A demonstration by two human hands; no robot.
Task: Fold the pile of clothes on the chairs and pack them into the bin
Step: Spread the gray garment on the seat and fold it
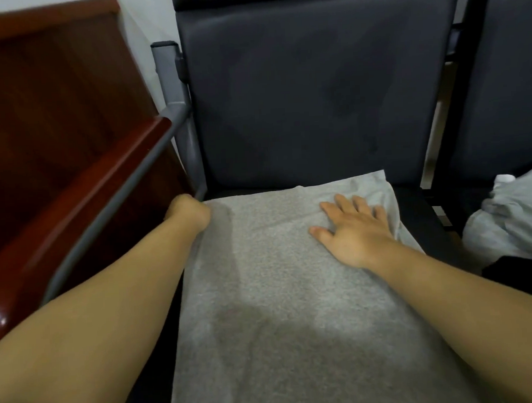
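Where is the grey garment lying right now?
In the head view, the grey garment lies flat on the chair seat, with the right hand pressing its far right part and the left hand at its far left corner by the armrest.

Both arms show bare along their whole visible length, from the lower corners of the view to the hands. The left forearm is long and smooth. The wide lens makes it thick at the near edge, and it tapers to a narrow wrist with a slightly blurred outline. The left hand shows only a rounded back and knuckles, and its fingers are hidden behind them. The right forearm tapers the same way, with soft shading along its lower side. The right hand shows its back, a thumb and four fingers with faint knuckle creases. The nails look short, though the picture is too soft to be sure.
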